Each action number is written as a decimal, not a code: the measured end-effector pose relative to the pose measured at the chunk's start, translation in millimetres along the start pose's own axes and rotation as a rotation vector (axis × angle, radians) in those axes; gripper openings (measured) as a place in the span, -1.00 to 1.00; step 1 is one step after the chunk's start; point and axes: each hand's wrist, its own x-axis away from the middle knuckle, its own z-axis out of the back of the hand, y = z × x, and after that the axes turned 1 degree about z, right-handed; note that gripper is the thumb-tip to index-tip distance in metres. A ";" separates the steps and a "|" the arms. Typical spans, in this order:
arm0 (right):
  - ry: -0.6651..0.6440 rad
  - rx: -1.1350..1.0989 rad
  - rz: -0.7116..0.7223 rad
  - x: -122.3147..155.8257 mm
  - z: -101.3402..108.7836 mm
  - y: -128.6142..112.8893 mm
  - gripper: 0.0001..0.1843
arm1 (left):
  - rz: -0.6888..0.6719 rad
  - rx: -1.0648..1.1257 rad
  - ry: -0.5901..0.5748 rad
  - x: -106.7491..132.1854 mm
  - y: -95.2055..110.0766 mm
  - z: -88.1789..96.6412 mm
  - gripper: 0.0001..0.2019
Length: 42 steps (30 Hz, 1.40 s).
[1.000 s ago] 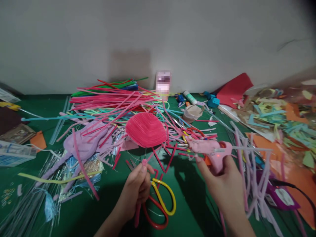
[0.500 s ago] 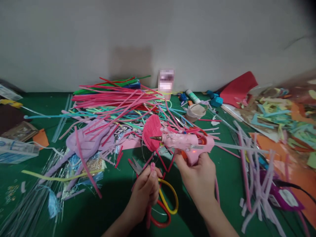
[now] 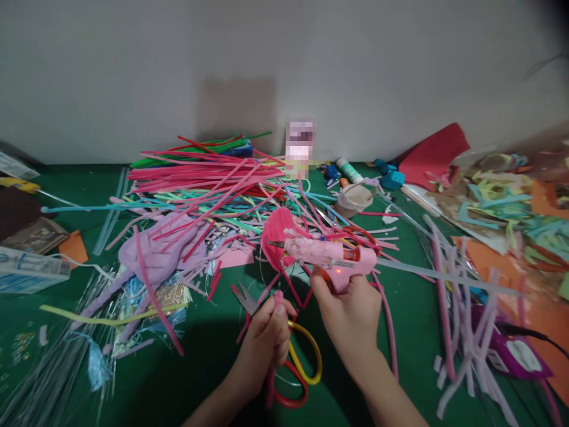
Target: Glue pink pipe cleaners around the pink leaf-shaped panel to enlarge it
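Note:
My right hand point(image 3: 349, 308) is closed round the handle of a pink hot glue gun point(image 3: 311, 251), its nozzle aimed left and a small orange light lit on it. A clear glue stick point(image 3: 413, 270) juts from its back. Lower left of the gun, my left hand point(image 3: 267, 332) pinches a pink fuzzy pipe cleaner point(image 3: 278, 295) upright; its lower end shows beneath the fist. The nozzle passes in front of a bright pink rounded piece point(image 3: 276, 224); whether they touch I cannot tell. Scissors point(image 3: 317, 350) with red and yellow handles lie partly hidden under my left hand.
Pink, green and blue pipe cleaners point(image 3: 200, 178) are heaped at the back. A purple flat shape point(image 3: 155, 249) and wire stems point(image 3: 48, 379) lie left. Right are lilac pipe cleaners point(image 3: 466, 320), a purple device point(image 3: 515, 353) with a cord, and paper scraps point(image 3: 498, 201). A cup point(image 3: 353, 200) stands behind.
The glue gun and my right hand have shifted slightly left. The pink rounded piece appears a little further right. My left hand keeps its pinch, nearly unmoved.

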 end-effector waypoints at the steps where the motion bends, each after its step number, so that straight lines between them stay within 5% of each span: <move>1: 0.004 0.000 -0.005 -0.2 -0.5 0.5 -0.69 | 0.000 0.000 0.008 -0.5 0.0 -0.1 -0.69; 13: -0.020 0.034 0.139 3.7 -10.1 1.4 -0.76 | -0.003 -0.002 0.060 -3.1 0.0 -2.8 -0.69; 42: -0.015 0.072 0.217 5.7 -14.0 2.7 -0.73 | 0.004 -0.060 0.056 -2.5 -1.5 -2.7 -0.66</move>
